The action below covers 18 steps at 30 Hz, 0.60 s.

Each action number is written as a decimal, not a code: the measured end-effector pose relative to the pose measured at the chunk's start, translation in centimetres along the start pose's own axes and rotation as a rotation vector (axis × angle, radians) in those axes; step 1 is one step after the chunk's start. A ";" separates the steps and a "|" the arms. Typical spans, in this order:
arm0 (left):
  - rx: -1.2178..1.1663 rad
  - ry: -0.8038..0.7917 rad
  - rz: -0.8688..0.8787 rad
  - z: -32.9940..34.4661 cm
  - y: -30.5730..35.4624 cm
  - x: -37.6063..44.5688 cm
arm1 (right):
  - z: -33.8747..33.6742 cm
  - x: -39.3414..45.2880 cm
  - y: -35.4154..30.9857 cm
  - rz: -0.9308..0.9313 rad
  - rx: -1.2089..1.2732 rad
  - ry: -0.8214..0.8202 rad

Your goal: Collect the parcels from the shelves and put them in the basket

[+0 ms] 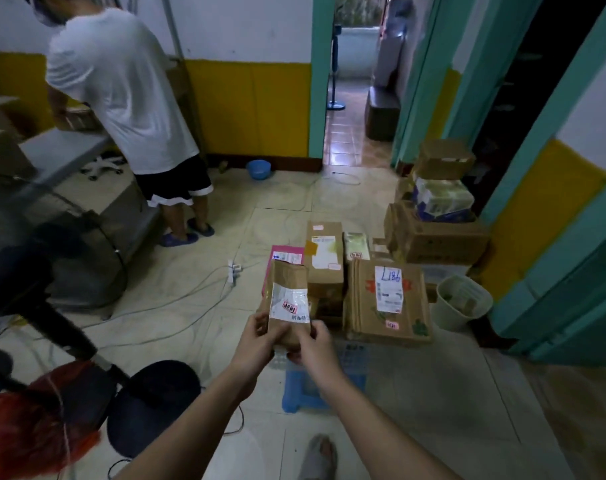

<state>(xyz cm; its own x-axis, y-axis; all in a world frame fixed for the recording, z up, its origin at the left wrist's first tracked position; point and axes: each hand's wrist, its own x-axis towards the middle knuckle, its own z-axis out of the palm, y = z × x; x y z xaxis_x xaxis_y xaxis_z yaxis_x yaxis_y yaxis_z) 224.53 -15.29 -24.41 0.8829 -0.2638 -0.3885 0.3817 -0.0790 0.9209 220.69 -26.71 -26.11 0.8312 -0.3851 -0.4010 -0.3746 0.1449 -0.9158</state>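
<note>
parcel in both hands, basket below

parcel (289,306), a brown paper packet with a white label, stands upright in front of me, held by its lower end. my left hand (256,341) pinches the left edge, my right hand (312,344) curls round the right; each grip is closed on it. it looks light and soft, likely to bend, so i would keep both edges supported. just beneath sits the blue basket (294,393); cardboard boxes (388,299) lie on the floor beyond.
</note>
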 end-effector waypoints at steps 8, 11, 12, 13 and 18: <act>0.063 0.137 -0.014 -1.0 2.1 15.5 | 3.8 14.0 -2.1 0.038 -0.093 0.038; 0.105 0.147 -0.021 -1.4 2.1 19.2 | 4.8 17.1 -2.9 0.018 -0.116 0.124; 0.112 0.152 -0.040 -1.5 2.1 20.1 | 5.1 17.8 -3.1 0.029 -0.135 0.143; 0.117 0.151 -0.057 -1.5 2.1 21.1 | 5.4 18.4 -3.2 0.040 -0.161 0.156; 0.190 0.084 -0.127 -1.9 2.1 26.8 | 5.9 21.2 -3.5 0.047 -0.321 0.234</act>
<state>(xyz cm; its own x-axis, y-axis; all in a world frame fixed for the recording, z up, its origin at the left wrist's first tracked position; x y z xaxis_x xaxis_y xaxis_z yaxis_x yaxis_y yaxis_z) 249.53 -20.68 -32.93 0.8536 -0.1594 -0.4959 0.4401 -0.2883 0.8504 242.00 -30.00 -31.53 0.7076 -0.5876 -0.3924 -0.5504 -0.1101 -0.8276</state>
